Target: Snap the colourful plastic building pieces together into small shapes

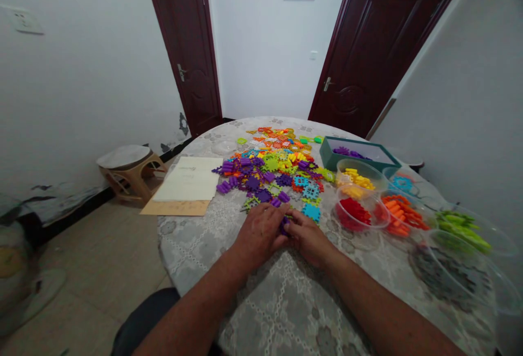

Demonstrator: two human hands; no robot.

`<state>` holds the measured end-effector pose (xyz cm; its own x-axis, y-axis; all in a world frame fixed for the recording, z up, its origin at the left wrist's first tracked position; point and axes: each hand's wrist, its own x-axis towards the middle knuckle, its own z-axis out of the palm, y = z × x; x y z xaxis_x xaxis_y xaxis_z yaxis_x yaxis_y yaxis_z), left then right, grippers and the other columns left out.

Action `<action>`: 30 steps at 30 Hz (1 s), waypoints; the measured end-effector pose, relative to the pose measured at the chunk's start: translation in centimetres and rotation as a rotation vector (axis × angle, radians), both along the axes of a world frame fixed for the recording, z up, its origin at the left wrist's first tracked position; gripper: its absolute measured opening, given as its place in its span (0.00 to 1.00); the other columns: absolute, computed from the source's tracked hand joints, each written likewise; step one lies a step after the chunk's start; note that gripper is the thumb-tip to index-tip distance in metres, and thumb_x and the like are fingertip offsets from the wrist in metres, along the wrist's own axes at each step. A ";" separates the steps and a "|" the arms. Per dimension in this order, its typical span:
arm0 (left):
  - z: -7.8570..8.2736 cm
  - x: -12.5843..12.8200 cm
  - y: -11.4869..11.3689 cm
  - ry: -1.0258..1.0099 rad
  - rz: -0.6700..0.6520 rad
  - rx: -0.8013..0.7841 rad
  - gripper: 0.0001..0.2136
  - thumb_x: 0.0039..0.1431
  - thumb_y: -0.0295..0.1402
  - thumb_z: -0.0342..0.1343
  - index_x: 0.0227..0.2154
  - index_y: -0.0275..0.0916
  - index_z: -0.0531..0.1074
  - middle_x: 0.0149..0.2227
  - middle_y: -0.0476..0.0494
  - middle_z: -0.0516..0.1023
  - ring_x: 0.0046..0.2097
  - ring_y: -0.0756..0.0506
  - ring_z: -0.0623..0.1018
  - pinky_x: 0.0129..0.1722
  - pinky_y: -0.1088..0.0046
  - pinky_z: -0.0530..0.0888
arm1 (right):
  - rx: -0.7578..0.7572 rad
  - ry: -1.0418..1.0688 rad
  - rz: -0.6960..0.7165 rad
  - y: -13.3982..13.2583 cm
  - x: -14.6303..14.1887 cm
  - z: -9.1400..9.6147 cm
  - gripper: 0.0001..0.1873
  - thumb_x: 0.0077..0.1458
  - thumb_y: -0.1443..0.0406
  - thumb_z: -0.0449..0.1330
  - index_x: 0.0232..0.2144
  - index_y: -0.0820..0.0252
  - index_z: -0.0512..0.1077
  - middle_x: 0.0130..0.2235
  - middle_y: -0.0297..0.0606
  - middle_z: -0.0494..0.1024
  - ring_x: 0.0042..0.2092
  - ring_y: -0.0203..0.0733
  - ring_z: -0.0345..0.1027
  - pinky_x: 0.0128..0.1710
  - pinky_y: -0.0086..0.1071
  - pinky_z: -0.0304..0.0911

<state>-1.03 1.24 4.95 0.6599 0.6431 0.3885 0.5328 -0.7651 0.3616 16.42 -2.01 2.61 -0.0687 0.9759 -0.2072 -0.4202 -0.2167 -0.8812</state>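
My left hand [261, 229] and my right hand [307, 236] meet at the near side of a heap of plastic building pieces [270, 163]. Between them is a purple building piece [285, 226], gripped by the fingers of both hands and partly hidden by them. More purple pieces [280, 199] lie just beyond my fingertips. A flat blue square piece [311, 212] rests past my right hand, and a green toothed piece [250, 203] is near my left. The heap also holds orange, yellow and purple pieces, some flat with toothed edges, some ribbed.
Clear tubs to the right hold yellow [358, 179], red [354, 211], orange [402, 215], green [461, 228] and grey pieces [449, 277]. Behind them stands a dark green box [327, 154] with purple pieces. Paper sheets [192, 179] lie at the left table edge; a stool [131, 173] stands beyond.
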 end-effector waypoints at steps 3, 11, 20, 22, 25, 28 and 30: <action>0.5 -0.4 0.2 0.095 0.088 0.002 0.28 0.63 0.38 0.65 0.64 0.43 0.65 0.56 0.37 0.77 0.58 0.34 0.74 0.59 0.52 0.71 | -0.028 -0.054 -0.094 0.1 -0.1 -0.4 0.27 0.46 0.64 0.70 0.51 0.58 0.75 0.35 0.36 0.81 0.30 0.40 0.75 0.30 0.33 0.72; -0.5 -0.8 1.7 0.387 0.206 0.050 0.09 0.67 0.30 0.56 0.47 0.38 0.77 0.48 0.36 0.79 0.53 0.33 0.74 0.52 0.53 0.72 | -0.070 -0.184 -0.155 0.1 -0.3 -0.8 0.23 0.49 0.60 0.67 0.47 0.57 0.71 0.25 0.31 0.76 0.23 0.39 0.69 0.24 0.32 0.68; -0.6 -0.6 2.3 0.375 0.183 0.013 0.13 0.67 0.30 0.54 0.52 0.37 0.75 0.50 0.32 0.77 0.53 0.33 0.74 0.54 0.52 0.72 | -0.080 -0.128 -0.164 0.2 -0.3 -0.5 0.21 0.45 0.60 0.70 0.43 0.57 0.73 0.32 0.36 0.79 0.25 0.37 0.69 0.23 0.31 0.68; -0.4 -0.8 2.5 0.372 0.173 0.005 0.10 0.65 0.30 0.57 0.47 0.36 0.76 0.50 0.31 0.77 0.54 0.32 0.74 0.54 0.52 0.72 | -0.080 -0.122 -0.172 0.2 -0.3 -0.4 0.21 0.45 0.60 0.71 0.42 0.57 0.74 0.34 0.36 0.79 0.26 0.37 0.69 0.23 0.31 0.68; 0.0 -0.9 2.2 0.279 0.178 -0.028 0.11 0.62 0.31 0.62 0.46 0.36 0.75 0.48 0.33 0.76 0.53 0.33 0.74 0.55 0.52 0.73 | -0.072 -0.090 -0.179 0.2 -0.4 -0.2 0.21 0.46 0.58 0.72 0.42 0.57 0.75 0.36 0.37 0.79 0.28 0.38 0.70 0.25 0.33 0.70; 0.4 -0.4 1.2 0.114 0.162 -0.036 0.14 0.63 0.35 0.64 0.49 0.38 0.73 0.49 0.36 0.75 0.52 0.36 0.74 0.54 0.55 0.73 | -0.032 -0.049 -0.169 0.1 -0.3 -0.3 0.21 0.50 0.52 0.72 0.42 0.56 0.77 0.38 0.37 0.79 0.34 0.42 0.73 0.29 0.34 0.72; 0.5 0.1 0.4 0.043 0.137 -0.021 0.17 0.63 0.37 0.66 0.51 0.39 0.72 0.49 0.38 0.74 0.52 0.36 0.73 0.54 0.55 0.73 | 0.006 -0.046 -0.130 0.0 -0.2 -0.4 0.21 0.53 0.51 0.71 0.44 0.55 0.78 0.41 0.39 0.80 0.40 0.45 0.74 0.33 0.34 0.73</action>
<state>-0.91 1.64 5.43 0.5815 0.7358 0.3472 0.6471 -0.6769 0.3508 16.25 -1.97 2.24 0.0682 0.9772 -0.2010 -0.4032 -0.1573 -0.9015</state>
